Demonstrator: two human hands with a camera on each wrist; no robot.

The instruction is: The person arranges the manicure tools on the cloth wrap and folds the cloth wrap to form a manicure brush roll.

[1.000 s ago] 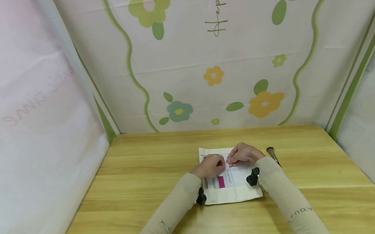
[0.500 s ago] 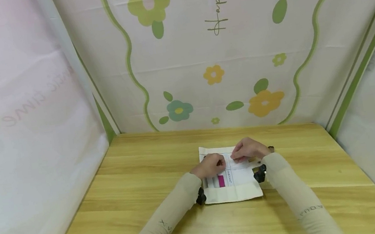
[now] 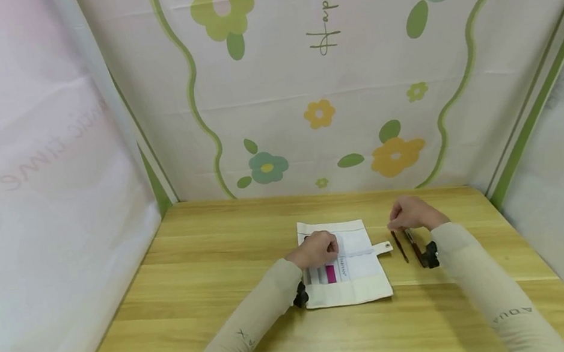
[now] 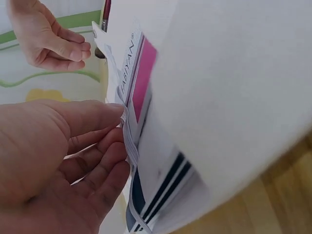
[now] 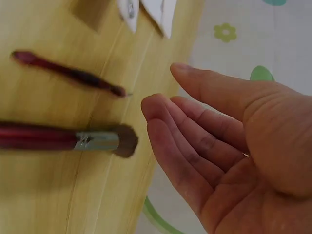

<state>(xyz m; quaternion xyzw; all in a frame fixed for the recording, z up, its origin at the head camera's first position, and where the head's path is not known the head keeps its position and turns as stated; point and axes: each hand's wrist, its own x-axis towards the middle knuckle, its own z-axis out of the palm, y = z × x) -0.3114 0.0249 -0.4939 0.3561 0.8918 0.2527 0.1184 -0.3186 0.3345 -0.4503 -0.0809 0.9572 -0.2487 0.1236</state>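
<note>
A white fabric brush roll (image 3: 362,290) lies unfolded on the wood-grain table (image 3: 264,349), with its snap tab (image 3: 383,248) reaching out from the right edge toward two loose tools. The left hand (image 3: 316,249) is over the roll's left half, its thumb and fingertips pinching the pale elastic band (image 4: 134,156) that runs across the inside. Close by, FABIYAN lettering (image 4: 130,62) is printed alongside a magenta block (image 4: 144,78). The right hand (image 3: 412,213) is to the right of the roll, near the far ends of the tools; it grasps nothing, its thumb held apart from the gently bent fingers. Nearest the tab on the tabletop lies a slim red-handled tool (image 5: 70,73), its thin tip directed away from the person; that end is too blurred to say for certain whether it is metal or bristle. Beside it, farther right and roughly parallel, lies a thicker makeup brush (image 5: 44,136) with a red handle, silver ferrule (image 5: 97,141) and full brown bristles (image 5: 127,140). Beyond the table hangs a pale curtain (image 3: 266,69) printed with flowers.
</note>
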